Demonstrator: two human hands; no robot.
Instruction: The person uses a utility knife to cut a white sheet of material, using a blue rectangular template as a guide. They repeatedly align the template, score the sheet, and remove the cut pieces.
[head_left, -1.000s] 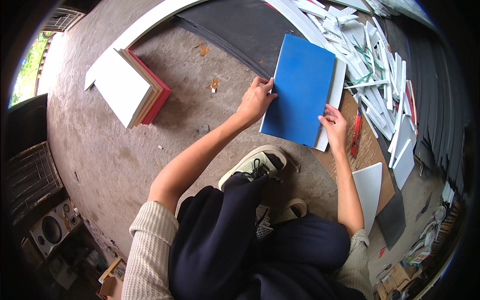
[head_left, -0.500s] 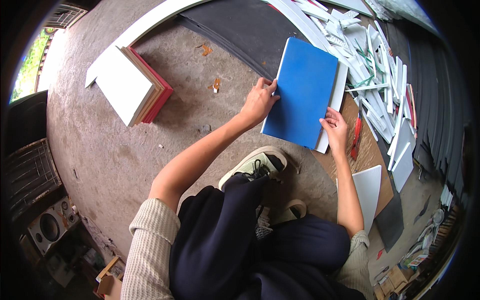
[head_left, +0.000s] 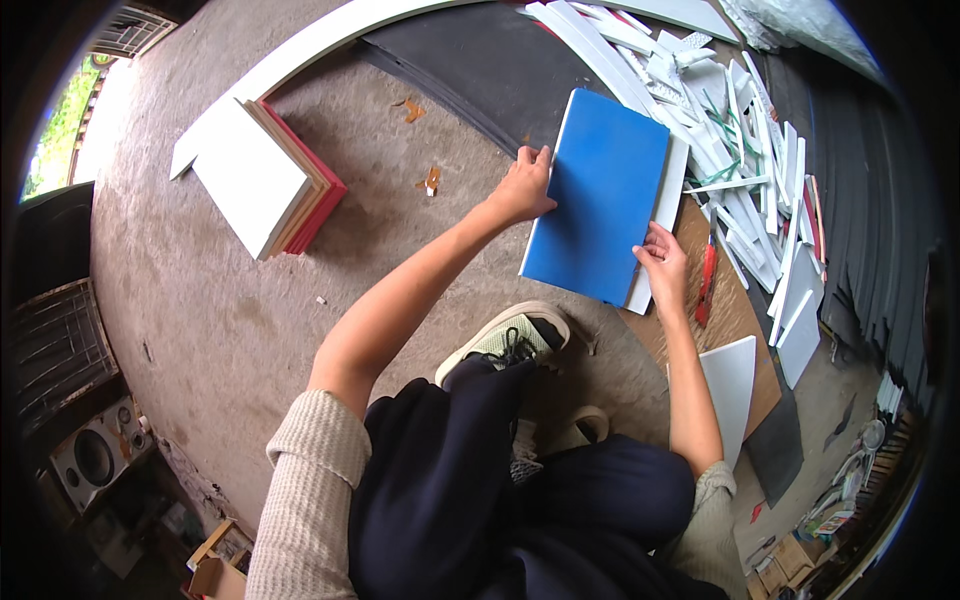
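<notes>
A blue rectangular board (head_left: 600,195) lies over a white sheet (head_left: 672,190) whose edge shows along its right side. My left hand (head_left: 525,185) grips the board's left edge, fingers bent against it. At the lower right edge my right hand (head_left: 662,262) pinches the board between thumb and fingers. Just right of that hand, a red utility knife (head_left: 707,280) rests on a brown wooden board (head_left: 752,375). A white panel (head_left: 730,385) lies partly on the wood, beside my right forearm.
White offcut strips (head_left: 735,165) are heaped at the upper right. On the left, a stack of white, tan and red boards (head_left: 255,180) stands on the concrete floor (head_left: 220,340). A black sheet (head_left: 470,70) lies at the top. My shoe (head_left: 500,340) is close below the blue board.
The blue board has shifted slightly down and left in the picture, with both hands still at its edges. The surrounding view has also shifted a little.
</notes>
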